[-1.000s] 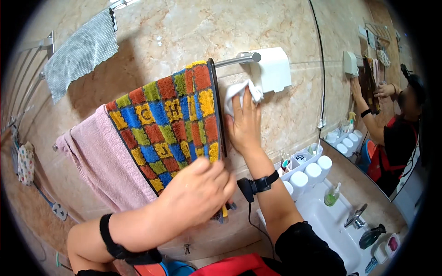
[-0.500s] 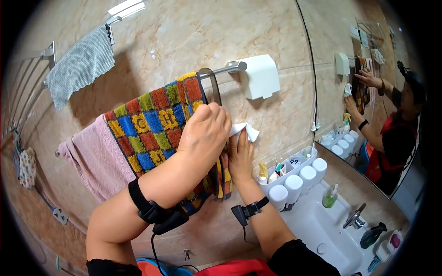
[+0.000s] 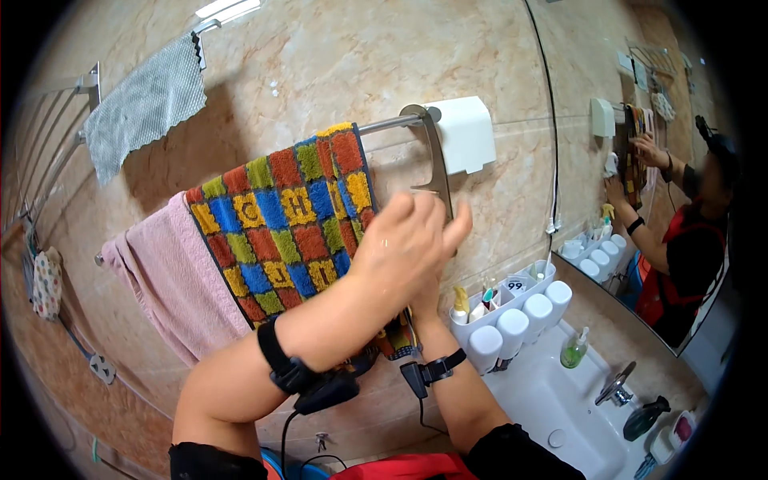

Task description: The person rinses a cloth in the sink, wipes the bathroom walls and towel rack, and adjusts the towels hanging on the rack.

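Note:
My left hand [image 3: 404, 248] is raised in front of the wall, its fingers curled at the lower part of a dark flat hanger [image 3: 438, 168]. The hanger hooks over the right end of the metal towel bar [image 3: 388, 125], against its end mount. Motion blurs the fingers a little. Lower and behind it, my right hand [image 3: 424, 298] is mostly covered, so its fingers do not show. A checkered, multicoloured towel [image 3: 280, 216] hangs on the bar left of my hands, beside a pink towel [image 3: 172, 272]. In the mirror, something white shows above the lower hand.
A white wall dispenser [image 3: 466, 134] sits by the bar's right end. Right and below are a white toiletry holder with cups [image 3: 512, 332], the sink [image 3: 524, 392], a green soap bottle [image 3: 574, 348] and a faucet [image 3: 616, 386]. A grey cloth [image 3: 148, 104] hangs upper left; the mirror [image 3: 648, 240] is right.
The hanger has slid right along the bar to its end mount, and my left hand has moved right with it. The white tissue by my right hand is now hidden behind my left.

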`<state>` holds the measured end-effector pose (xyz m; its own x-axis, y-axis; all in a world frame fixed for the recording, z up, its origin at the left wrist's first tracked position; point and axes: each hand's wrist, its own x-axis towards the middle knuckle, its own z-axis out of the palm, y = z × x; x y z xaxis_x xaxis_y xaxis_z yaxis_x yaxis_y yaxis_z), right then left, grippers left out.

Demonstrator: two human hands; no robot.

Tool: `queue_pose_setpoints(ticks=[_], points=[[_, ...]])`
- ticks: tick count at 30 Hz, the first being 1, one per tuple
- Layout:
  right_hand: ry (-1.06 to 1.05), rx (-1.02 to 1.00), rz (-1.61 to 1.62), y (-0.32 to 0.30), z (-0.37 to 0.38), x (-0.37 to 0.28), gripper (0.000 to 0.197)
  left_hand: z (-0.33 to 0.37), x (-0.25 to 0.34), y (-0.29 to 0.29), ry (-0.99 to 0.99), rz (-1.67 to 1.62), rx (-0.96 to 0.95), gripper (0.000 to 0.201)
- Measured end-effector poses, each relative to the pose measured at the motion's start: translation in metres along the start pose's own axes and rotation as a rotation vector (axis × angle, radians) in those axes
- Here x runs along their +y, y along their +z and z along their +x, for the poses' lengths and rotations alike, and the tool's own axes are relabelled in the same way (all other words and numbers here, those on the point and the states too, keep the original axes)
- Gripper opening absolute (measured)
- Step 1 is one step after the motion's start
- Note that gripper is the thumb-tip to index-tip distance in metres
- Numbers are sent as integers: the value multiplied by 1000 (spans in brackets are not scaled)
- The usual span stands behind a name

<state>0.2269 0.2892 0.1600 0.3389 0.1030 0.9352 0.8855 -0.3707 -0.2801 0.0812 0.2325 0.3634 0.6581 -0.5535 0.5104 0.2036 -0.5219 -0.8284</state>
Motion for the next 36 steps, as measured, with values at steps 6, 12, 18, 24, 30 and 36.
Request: queue_pose_setpoints(ticks=[6,12,18,24,30,36], points=[[39,170,-147,2,-2,-24,64,-54,6,-13,201,168,-541,39],[-135,19,164,-28,19,-80,60,-85,-37,-40,458,454,-923,75],[-220,231,164,-30,98,-104,42,-93,-63,-102,580,577,-1082,49],[-71,378,19,-25,154,-161,51,-108,-83,-132,520,411,-844,31],[-240,373,18,-18,151,-160,43,-125,-83,-121,363,321,-725,30],[-398,391,192,-28,141,-125,36,-131,-63,-81,85,50,-537,26]])
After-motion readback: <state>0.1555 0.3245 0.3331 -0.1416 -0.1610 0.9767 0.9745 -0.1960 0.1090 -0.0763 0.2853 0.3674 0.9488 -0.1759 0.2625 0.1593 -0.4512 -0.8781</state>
